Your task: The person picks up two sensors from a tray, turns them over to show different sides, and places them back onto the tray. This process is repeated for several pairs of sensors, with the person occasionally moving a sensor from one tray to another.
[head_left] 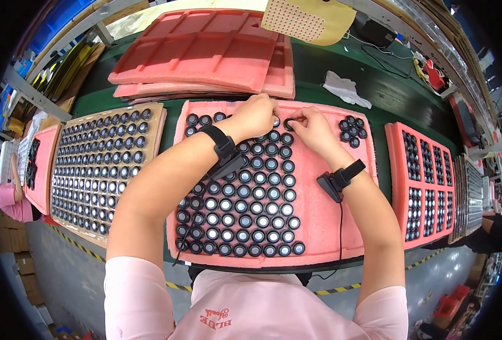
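Right hand [314,130] pinches a round black piece [288,124] between thumb and fingertips, at the far end of the rightmost column on the pink foam tray [327,221]. Left hand [255,118] bends over the pieces just to the left; I cannot tell whether it grips one. Farther back, pink foam sheets [194,51] lie stacked on the green table [310,76].

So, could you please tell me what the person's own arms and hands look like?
The left hand and right hand wear no gloves. Each wrist has a black strap carrying a dark, boxy device, and a thin black cable hangs from the right one. The short sleeves are pale pink.
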Available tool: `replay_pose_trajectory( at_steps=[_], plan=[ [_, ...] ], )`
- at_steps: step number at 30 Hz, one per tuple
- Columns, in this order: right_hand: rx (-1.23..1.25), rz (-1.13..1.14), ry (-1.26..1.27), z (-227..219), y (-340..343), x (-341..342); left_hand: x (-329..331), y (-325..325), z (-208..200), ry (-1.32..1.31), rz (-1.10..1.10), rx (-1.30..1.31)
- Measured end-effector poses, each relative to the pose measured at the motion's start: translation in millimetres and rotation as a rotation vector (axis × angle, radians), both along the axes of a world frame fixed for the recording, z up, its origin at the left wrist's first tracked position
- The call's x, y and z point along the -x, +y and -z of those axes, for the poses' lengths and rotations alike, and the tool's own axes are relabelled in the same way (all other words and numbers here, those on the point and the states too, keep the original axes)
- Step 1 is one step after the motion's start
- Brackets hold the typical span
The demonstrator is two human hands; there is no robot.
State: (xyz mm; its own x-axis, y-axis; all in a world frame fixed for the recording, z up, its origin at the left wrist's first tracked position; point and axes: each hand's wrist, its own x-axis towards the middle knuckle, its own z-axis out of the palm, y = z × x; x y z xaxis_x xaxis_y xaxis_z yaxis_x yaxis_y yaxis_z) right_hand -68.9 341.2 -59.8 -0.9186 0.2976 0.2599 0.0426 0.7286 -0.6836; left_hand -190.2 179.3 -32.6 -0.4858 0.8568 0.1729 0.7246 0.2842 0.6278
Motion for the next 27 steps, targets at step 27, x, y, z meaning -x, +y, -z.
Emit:
replay_pose_trajectory(
  at_steps=[27],
  plan=[
    [0.045,0.215,-0.168,-45,77,-123,-32,-59,-35,0.204,0.182,0.066]
  ],
)
